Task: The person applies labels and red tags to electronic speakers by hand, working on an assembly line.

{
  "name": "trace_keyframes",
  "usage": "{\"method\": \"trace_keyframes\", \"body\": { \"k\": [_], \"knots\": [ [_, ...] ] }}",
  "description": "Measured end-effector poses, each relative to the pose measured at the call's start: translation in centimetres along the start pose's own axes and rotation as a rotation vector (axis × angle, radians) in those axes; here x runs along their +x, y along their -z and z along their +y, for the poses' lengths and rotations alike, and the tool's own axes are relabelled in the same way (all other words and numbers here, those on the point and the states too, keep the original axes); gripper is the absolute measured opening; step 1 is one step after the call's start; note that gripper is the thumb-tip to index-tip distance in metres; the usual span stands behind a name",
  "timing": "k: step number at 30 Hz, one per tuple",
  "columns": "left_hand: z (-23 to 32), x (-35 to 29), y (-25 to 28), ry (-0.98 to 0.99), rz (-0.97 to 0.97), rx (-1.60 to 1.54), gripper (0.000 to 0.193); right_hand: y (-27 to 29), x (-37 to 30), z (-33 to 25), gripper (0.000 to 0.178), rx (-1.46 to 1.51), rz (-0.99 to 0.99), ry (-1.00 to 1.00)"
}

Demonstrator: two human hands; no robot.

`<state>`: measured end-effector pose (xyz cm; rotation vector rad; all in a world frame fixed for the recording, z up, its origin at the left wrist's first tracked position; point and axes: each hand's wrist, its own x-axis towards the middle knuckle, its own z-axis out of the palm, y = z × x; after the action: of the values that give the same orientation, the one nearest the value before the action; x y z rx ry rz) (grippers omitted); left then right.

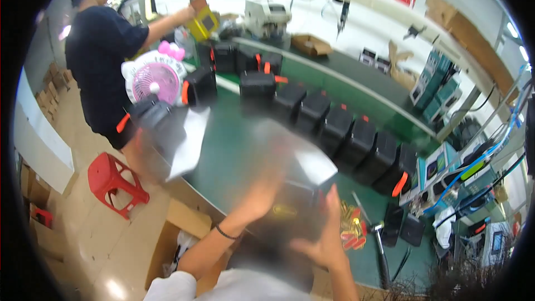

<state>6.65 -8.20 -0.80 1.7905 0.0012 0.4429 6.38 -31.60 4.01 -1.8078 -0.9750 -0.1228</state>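
A black case [295, 196], smeared by blur, is in front of me between my two hands. Along its right side, my right hand [326, 239] has its fingers up the edge and its thumb toward the near face, gripping it. My left hand [259, 192] is at the case's left side, its fingers too blurred to make out. A white sheet [316, 166] shows at the top of the case. Right of my right hand lies a pile of small brass-coloured and red parts [352, 227]. A hammer [380, 251] rests beside them.
Several black cases with orange tabs [312, 108] stand in a curved row on the green bench [223, 150]. Another case [153, 114] and white paper [192, 139] are at left, near a pink-and-white fan [155, 81]. A co-worker [106, 50] stands beyond a red stool [114, 181].
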Motion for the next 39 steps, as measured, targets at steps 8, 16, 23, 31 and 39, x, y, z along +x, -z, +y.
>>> {"method": "trace_keyframes", "body": {
  "k": [8,16,23,31,39],
  "knots": [
    [1.2,-1.6,0.4,0.338,-0.242,-0.316,0.042,-1.7,-4.7,-1.2,0.088,-0.045,0.007,-0.126],
    [1.0,8.0,5.4,0.036,0.376,0.630,0.057,6.9,-0.1,-4.8,0.070,0.227,-0.276,-0.508],
    [4.6,11.6,6.7,-0.230,0.542,0.601,0.016,7.0,6.2,-5.1,0.073,0.023,-0.341,-0.811],
    [14.2,2.4,8.2,-0.768,0.818,0.353,0.022,1.5,1.5,-9.9,0.073,0.355,0.159,-0.328],
    [8.9,-19.4,4.5,-0.711,0.286,0.877,0.063,-6.9,0.6,-9.3,0.035,0.933,-0.081,-0.292]
  ]
}}
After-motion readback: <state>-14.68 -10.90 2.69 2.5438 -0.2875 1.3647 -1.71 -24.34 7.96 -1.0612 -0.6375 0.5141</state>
